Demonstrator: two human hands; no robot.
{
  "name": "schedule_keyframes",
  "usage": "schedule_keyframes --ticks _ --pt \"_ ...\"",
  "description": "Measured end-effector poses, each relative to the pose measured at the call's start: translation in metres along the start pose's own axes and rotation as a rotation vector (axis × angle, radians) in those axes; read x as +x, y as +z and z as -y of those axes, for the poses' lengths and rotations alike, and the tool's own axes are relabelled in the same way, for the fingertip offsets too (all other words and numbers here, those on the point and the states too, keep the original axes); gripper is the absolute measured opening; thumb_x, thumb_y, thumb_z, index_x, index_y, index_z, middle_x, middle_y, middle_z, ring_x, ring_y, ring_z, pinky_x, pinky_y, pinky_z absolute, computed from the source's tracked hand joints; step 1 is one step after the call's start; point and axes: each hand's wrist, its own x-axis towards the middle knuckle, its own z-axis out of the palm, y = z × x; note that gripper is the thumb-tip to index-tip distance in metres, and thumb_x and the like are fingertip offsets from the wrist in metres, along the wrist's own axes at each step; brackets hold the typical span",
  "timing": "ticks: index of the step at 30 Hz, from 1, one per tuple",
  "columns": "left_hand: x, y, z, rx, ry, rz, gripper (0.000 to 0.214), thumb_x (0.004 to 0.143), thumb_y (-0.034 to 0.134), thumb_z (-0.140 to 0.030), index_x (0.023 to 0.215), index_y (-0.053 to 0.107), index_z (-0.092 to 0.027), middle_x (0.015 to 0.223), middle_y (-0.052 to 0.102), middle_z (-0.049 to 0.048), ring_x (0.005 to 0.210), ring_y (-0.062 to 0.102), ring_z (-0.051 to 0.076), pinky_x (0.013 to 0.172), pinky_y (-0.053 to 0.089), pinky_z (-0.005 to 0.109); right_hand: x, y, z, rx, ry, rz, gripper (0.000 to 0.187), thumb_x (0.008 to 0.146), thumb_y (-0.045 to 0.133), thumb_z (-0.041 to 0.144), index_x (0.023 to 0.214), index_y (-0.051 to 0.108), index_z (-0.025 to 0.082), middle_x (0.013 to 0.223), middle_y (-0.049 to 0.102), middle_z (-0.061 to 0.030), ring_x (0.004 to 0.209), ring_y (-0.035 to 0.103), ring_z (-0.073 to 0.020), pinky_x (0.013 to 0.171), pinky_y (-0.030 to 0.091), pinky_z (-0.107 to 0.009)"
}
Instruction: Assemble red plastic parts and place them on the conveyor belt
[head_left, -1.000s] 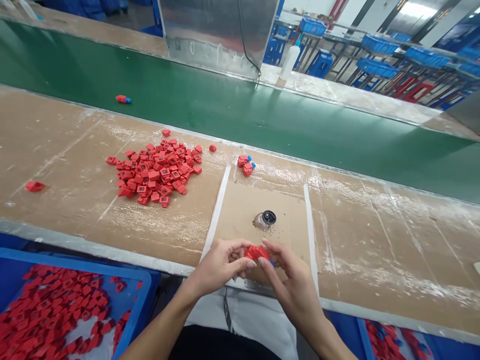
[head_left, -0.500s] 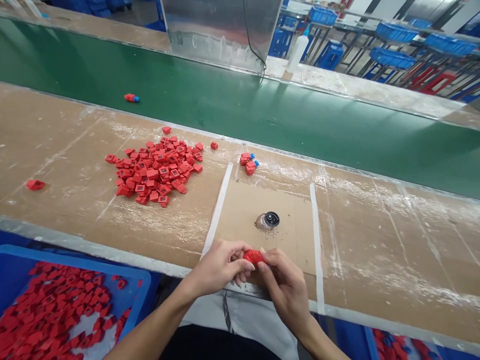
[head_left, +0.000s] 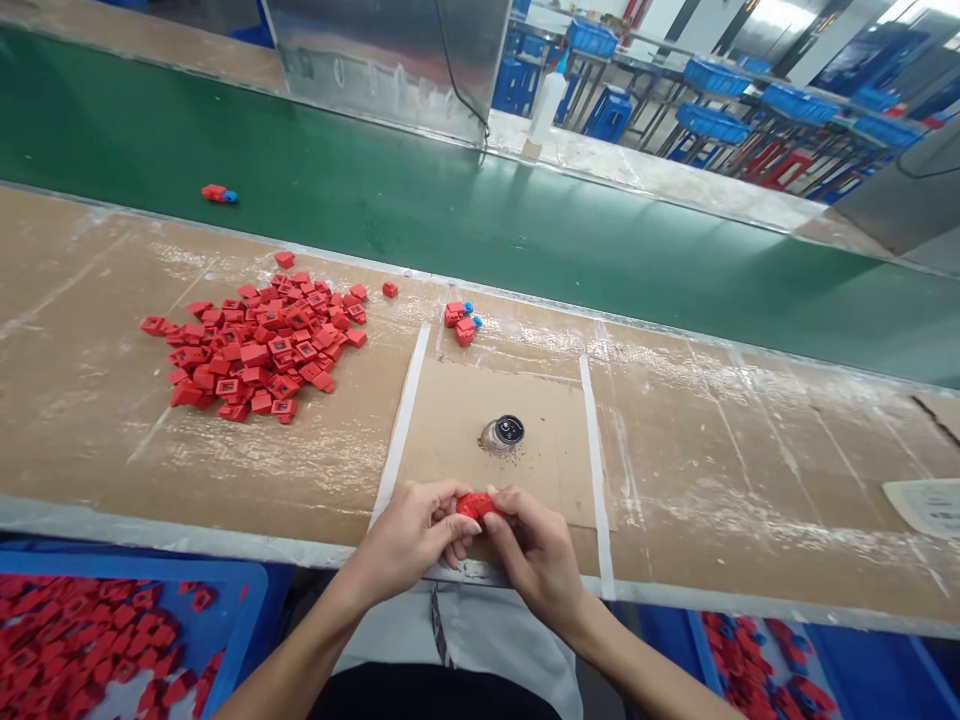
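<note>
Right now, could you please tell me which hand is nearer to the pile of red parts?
The left hand is nearer, below and right of the pile of red parts; the right hand is farther right.

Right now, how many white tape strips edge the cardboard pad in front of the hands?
2: one white tape strip along the left edge of the cardboard pad, one along the right.

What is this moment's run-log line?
Left hand: red plastic part | right hand: same part | nearby: clear round jar on brown cardboard
</note>
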Motion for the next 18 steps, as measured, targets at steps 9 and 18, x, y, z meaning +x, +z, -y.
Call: schedule_keyframes --ticks 9,18 --pt "0.0052 0.0046 -0.0031 -0.109 -0.023 -0.105 0.027 0.083 0.071 -0.03 0.103 0.069 -0.013 0.062 0.058 -0.0037 0.052 0.054 0.008 0.048 0.047 0.018 -0.0028 0.0018 -0.0041 0.339 0.206 -0.13 0.015 0.096 0.058 0.03 0.107 0.062 0.02 0.086 0.068 -0.0039 0.074 0.066 -0.0147 0.063 0.054 -0.024" --pt "0.0031 0.0019 -0.0011 -0.109 -0.023 -0.079 0.022 0.088 0.065 -0.029 0.102 0.07 -0.013 0.064 0.061 -0.0012 0.053 0.054 0.008 0.05 0.047 0.018 0.0029 -0.0018 -0.0026 0.12 0.069 -0.037 0.012 0.097 0.053 0.023 0.096 0.065 0.02 0.085 0.062 -0.0045 0.071 0.059 -0.0147 0.061 0.05 -0.024"
